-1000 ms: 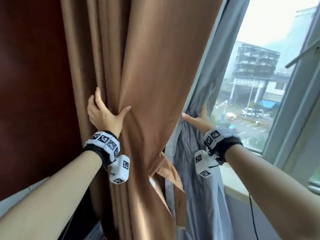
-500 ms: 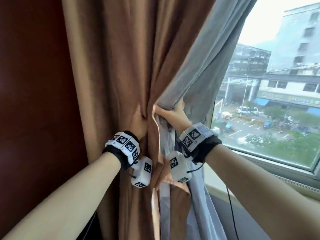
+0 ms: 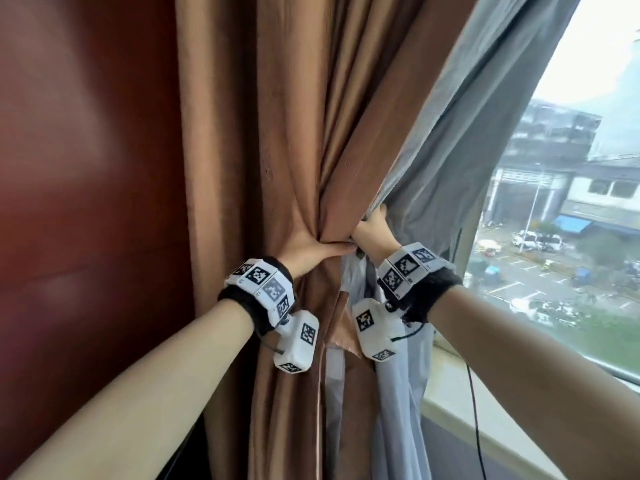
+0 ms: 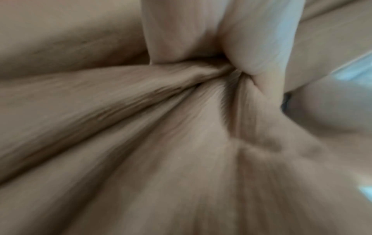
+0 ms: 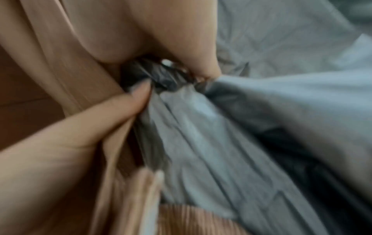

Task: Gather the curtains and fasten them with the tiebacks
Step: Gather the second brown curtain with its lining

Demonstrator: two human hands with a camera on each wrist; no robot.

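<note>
The brown curtain (image 3: 277, 133) is a heavy woven cloth with a dull sheen, hanging in long vertical folds that draw in to a narrow waist at hand height. Behind it on the window side hangs a grey lining (image 3: 467, 150), thinner and smoother, creased in fine wrinkles; it sweeps down from the upper right to the same waist and falls loose below. A folded brown flap (image 3: 341, 327) with a pale edge hangs just under the waist, between the two wrists.

The left hand (image 3: 311, 249) grips the brown curtain from the left, thumb laid across the front of the bunch and the fingers wrapped behind it, out of sight from the head. The left wrist view, blurred, shows fingers (image 4: 259, 36) digging into the folds, which radiate from that spot.

The right hand (image 3: 375, 230) grips the grey lining from the right, touching the left hand at the waist. In the right wrist view its thumb (image 5: 112, 111) and fingers pinch the grey bunch against the brown cloth.

A dark red wall (image 3: 86, 168) stands at the left, a window (image 3: 571, 271) at the right.
</note>
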